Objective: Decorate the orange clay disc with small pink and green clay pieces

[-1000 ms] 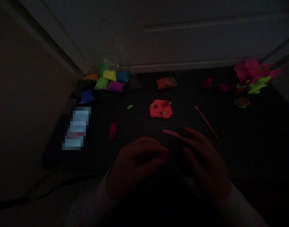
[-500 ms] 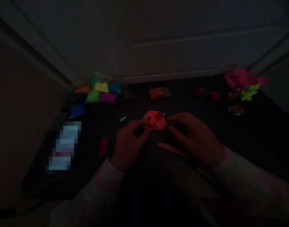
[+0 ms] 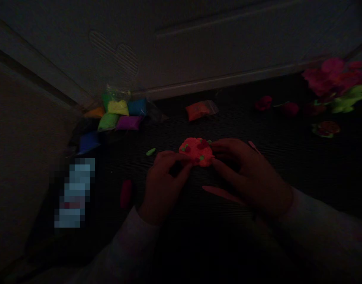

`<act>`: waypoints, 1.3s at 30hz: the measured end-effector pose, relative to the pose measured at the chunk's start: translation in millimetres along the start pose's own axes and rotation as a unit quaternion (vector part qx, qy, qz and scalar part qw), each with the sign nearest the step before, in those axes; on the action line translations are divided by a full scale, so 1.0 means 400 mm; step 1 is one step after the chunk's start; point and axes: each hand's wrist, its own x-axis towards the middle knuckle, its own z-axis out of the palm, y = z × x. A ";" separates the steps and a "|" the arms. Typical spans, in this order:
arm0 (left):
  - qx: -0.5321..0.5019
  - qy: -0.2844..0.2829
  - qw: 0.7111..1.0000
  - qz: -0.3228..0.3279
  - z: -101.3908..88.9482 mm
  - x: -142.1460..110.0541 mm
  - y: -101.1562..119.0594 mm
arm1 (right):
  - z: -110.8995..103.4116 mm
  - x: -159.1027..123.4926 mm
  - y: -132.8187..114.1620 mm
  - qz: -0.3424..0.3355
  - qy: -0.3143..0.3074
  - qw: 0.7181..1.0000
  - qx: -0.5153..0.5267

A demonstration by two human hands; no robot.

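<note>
The scene is very dark. An orange clay disc point(image 3: 196, 151) with small red and green bits on it lies on the black ribbed mat point(image 3: 287, 165). My left hand point(image 3: 164, 183) touches its left edge with curled fingertips. From the right, my right hand point(image 3: 248, 173) pinches the disc's edge between thumb and fingers. A pink flat modelling tool point(image 3: 220, 193) lies on the mat just under my right hand. Behind that hand only the tip of a thin pink stick point(image 3: 253, 145) shows.
Several coloured clay bags point(image 3: 118, 116) are piled at the back left, and an orange bag point(image 3: 200, 110) lies behind the disc. A red clay lump point(image 3: 126, 193), a green bit point(image 3: 150, 152), clay flowers point(image 3: 334, 85) at the right and a white door behind.
Both hands moved forward from near my body to the orange disc and took hold of its edges. Since half a second ago they have barely shifted; the view has tilted slightly.
</note>
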 end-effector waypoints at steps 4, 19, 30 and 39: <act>-0.003 0.000 1.000 -0.007 0.003 -0.001 0.001 | -0.001 0.000 -0.006 0.020 -0.010 1.000 0.001; 0.005 0.018 1.000 0.024 0.012 -0.003 0.000 | 0.000 0.002 -0.010 0.022 -0.016 0.999 -0.036; -0.009 0.014 0.999 0.028 0.011 -0.008 -0.004 | 0.004 0.003 -0.003 0.039 -0.020 0.999 -0.006; 0.011 0.034 0.999 0.014 0.011 0.001 0.004 | 0.010 -0.001 -0.003 0.062 -0.001 0.998 0.027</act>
